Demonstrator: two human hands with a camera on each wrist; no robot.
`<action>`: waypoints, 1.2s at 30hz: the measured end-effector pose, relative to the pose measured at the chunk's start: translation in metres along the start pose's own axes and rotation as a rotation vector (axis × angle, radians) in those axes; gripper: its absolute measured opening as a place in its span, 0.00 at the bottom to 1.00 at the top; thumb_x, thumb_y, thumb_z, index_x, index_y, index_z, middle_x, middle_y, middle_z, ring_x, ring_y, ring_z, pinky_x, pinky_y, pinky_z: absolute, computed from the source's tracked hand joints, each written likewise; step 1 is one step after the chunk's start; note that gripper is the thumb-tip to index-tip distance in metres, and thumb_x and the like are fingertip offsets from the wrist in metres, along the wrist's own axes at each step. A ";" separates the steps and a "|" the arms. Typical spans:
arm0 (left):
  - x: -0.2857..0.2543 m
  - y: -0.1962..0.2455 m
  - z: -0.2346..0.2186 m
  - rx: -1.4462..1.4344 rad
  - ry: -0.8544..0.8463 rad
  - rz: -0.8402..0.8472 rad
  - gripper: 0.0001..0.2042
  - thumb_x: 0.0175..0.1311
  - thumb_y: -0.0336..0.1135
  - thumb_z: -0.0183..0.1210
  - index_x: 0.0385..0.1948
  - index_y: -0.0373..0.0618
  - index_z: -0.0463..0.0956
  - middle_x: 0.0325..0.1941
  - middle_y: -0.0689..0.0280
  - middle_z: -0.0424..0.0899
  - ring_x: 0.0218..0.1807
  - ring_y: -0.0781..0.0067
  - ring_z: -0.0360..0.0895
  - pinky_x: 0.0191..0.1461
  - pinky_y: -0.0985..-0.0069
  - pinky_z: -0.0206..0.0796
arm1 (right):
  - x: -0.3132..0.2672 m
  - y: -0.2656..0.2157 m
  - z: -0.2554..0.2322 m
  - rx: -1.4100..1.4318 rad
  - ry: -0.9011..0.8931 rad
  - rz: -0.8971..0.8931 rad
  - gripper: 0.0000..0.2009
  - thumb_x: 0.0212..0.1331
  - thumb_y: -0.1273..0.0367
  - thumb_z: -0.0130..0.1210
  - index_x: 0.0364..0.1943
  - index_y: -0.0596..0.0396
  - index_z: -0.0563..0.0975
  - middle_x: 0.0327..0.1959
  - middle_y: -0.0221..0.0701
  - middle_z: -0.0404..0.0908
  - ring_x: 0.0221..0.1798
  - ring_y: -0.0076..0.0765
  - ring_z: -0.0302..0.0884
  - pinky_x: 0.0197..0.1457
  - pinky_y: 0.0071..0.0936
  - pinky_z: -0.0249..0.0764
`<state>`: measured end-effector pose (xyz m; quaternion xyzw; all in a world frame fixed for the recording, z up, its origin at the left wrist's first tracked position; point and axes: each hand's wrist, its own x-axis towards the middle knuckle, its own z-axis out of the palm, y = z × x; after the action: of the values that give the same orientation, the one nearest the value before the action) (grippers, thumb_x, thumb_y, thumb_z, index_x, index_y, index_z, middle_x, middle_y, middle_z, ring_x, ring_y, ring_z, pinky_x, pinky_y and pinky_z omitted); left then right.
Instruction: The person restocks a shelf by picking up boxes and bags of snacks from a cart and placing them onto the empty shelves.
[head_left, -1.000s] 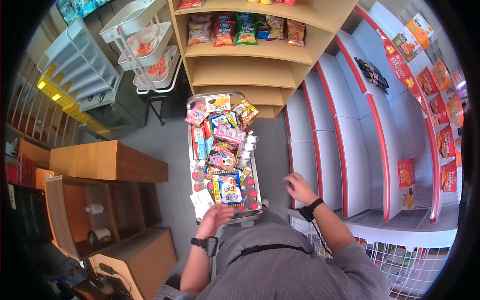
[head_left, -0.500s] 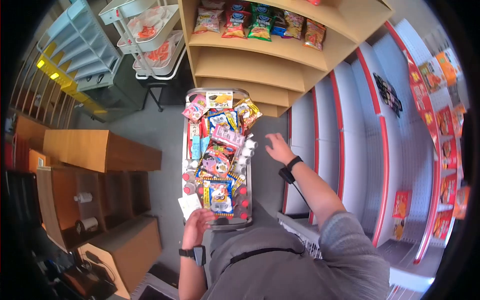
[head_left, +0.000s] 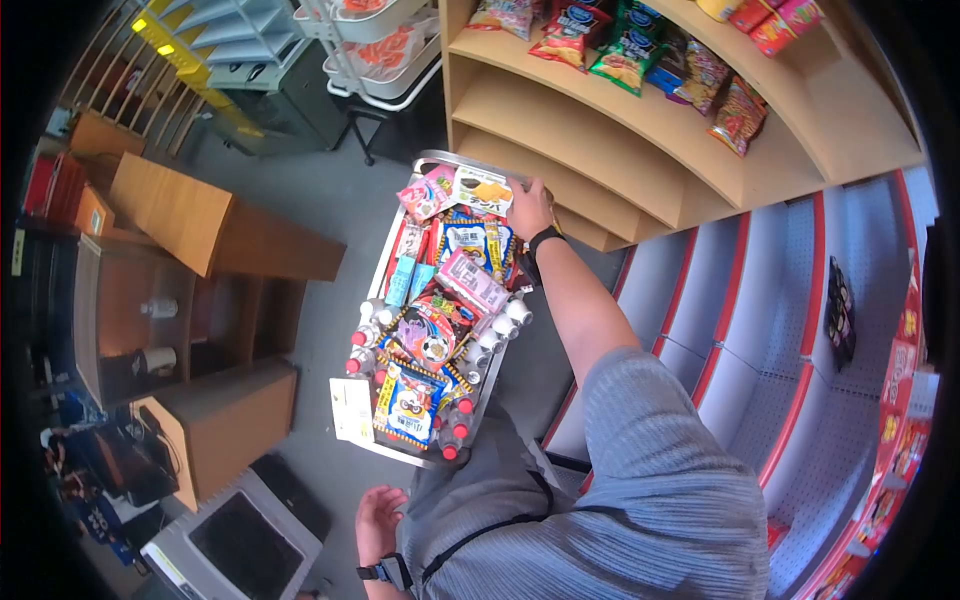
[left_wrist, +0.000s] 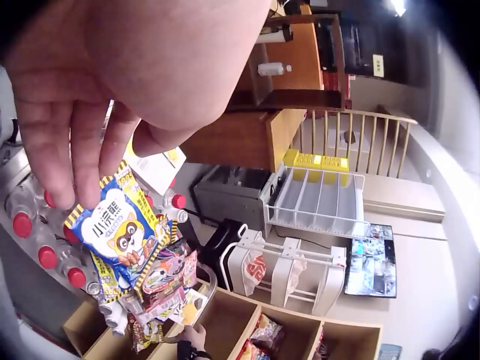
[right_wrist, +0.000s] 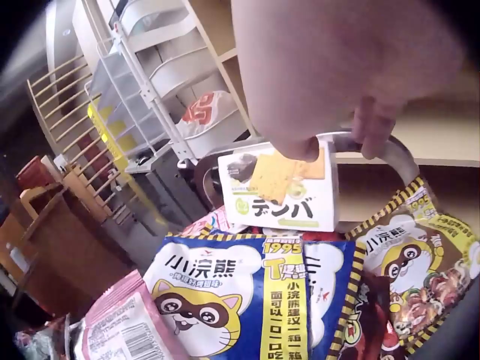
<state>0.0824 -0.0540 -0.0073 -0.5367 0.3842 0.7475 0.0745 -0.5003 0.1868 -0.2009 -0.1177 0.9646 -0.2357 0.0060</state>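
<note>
A metal-rimmed cart point(head_left: 372, 285) holds snack bags, boxes and bottles. My right hand point(head_left: 530, 207) reaches its far end, where a white cracker box point(head_left: 482, 192) stands. In the right wrist view the thumb overlaps the top of this box and two fingers hang beside it, over the metal rim point(right_wrist: 401, 154); I cannot tell if they grip. A blue raccoon snack bag point(right_wrist: 202, 292) lies just before the box. Back by the cart's near end, beside my body, my left hand point(head_left: 380, 515) hangs loosely and holds nothing. Another blue snack bag point(head_left: 410, 402) is nearest to it.
Wooden shelves point(head_left: 600, 150) with chip bags point(head_left: 628, 50) stand beyond the cart. Red-edged white shelves point(head_left: 755, 310) line the right. A white tiered trolley point(head_left: 385, 85) stands at the far left, with wooden cabinets point(head_left: 180, 325) nearer and a grey machine point(head_left: 235, 540) behind left.
My right hand has swung from beside the cart to the white cracker box at its far end. The left hand has drawn back from the near end. The head view has turned.
</note>
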 end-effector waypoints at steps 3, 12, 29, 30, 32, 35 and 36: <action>-0.008 -0.002 0.010 -0.010 0.037 0.022 0.17 0.76 0.45 0.50 0.53 0.41 0.74 0.48 0.57 0.86 0.49 0.63 0.85 0.42 0.76 0.72 | 0.006 -0.009 0.020 -0.005 -0.042 0.016 0.32 0.49 0.74 0.64 0.64 0.54 0.72 0.64 0.55 0.60 0.65 0.65 0.67 0.70 0.47 0.69; -0.015 -0.015 0.022 -0.048 0.057 0.007 0.17 0.78 0.44 0.47 0.53 0.40 0.73 0.48 0.56 0.86 0.49 0.63 0.85 0.41 0.76 0.73 | 0.011 -0.011 0.039 0.002 0.030 0.000 0.19 0.48 0.78 0.65 0.46 0.56 0.74 0.50 0.46 0.76 0.53 0.59 0.78 0.59 0.48 0.76; 0.019 0.026 0.067 0.133 -0.368 0.002 0.18 0.78 0.46 0.49 0.54 0.41 0.73 0.50 0.57 0.85 0.51 0.64 0.83 0.50 0.71 0.73 | -0.253 -0.056 -0.179 1.549 0.080 0.430 0.14 0.72 0.64 0.56 0.56 0.54 0.71 0.51 0.31 0.81 0.51 0.26 0.80 0.52 0.28 0.77; 0.022 0.032 0.074 0.154 -0.442 -0.012 0.18 0.78 0.46 0.49 0.55 0.40 0.73 0.51 0.57 0.85 0.51 0.64 0.83 0.51 0.71 0.73 | -0.273 -0.058 -0.190 1.613 0.082 0.446 0.15 0.73 0.63 0.54 0.56 0.54 0.71 0.51 0.31 0.81 0.51 0.26 0.80 0.52 0.28 0.78; 0.028 0.043 0.082 0.222 -0.569 -0.001 0.20 0.78 0.48 0.49 0.57 0.40 0.73 0.52 0.57 0.85 0.53 0.64 0.83 0.53 0.71 0.74 | -0.309 -0.073 -0.204 1.701 0.117 0.449 0.14 0.74 0.62 0.53 0.55 0.54 0.73 0.51 0.30 0.81 0.51 0.25 0.80 0.51 0.27 0.77; 0.040 0.059 0.101 0.311 -0.772 0.009 0.23 0.79 0.50 0.48 0.64 0.42 0.67 0.58 0.56 0.82 0.57 0.64 0.81 0.56 0.69 0.74 | -0.356 -0.099 -0.227 1.618 0.134 0.374 0.13 0.74 0.62 0.53 0.55 0.53 0.73 0.51 0.28 0.81 0.51 0.24 0.80 0.50 0.25 0.76; 0.038 0.067 0.111 0.337 -0.829 -0.001 0.24 0.79 0.50 0.47 0.67 0.43 0.64 0.62 0.55 0.79 0.59 0.63 0.80 0.57 0.68 0.75 | -0.371 -0.109 -0.231 1.581 0.158 0.350 0.13 0.74 0.62 0.53 0.55 0.52 0.74 0.49 0.27 0.81 0.50 0.21 0.80 0.48 0.23 0.75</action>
<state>-0.0504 -0.0392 0.0075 -0.1722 0.4379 0.8264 0.3092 -0.1305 0.2833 0.0375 0.0907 0.5151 -0.8505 0.0559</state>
